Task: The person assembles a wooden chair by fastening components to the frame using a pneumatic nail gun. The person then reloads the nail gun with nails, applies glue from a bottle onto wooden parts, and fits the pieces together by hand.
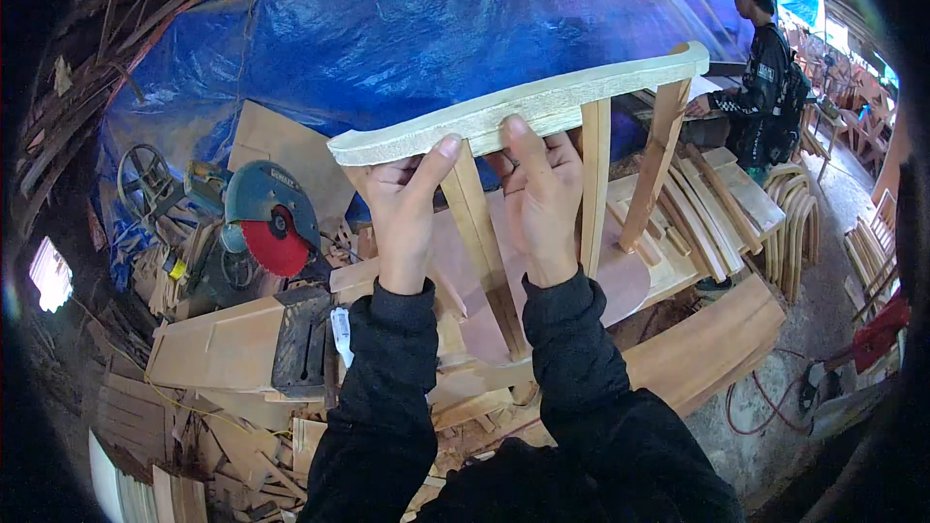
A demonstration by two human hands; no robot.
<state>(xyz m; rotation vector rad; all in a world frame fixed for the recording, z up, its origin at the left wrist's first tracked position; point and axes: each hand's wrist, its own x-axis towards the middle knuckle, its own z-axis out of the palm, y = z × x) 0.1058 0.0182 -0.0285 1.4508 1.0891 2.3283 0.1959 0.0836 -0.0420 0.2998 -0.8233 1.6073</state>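
A pale, curved wooden rail (562, 97) runs across the middle at a tilt, its right end higher. My left hand (399, 208) grips its lower edge near the left end, thumb on the front face and fingers behind. Closer to the middle, my right hand (544, 199) holds the same rail, also with the thumb in front. Several wooden posts, among them a left post (481, 242) and a right post (657, 165), stand beneath the rail. They rise around a flat, rounded wooden seat (620, 271). Whether each post is joined to the rail I cannot tell.
A circular saw with a red blade (274, 240) stands at the left by a wooden box-like bench (218, 344). Wood offcuts (252, 455) litter the lower left. Curved wooden parts (794, 223) stack at the right, near another person (760, 77). A blue tarp (387, 39) hangs behind.
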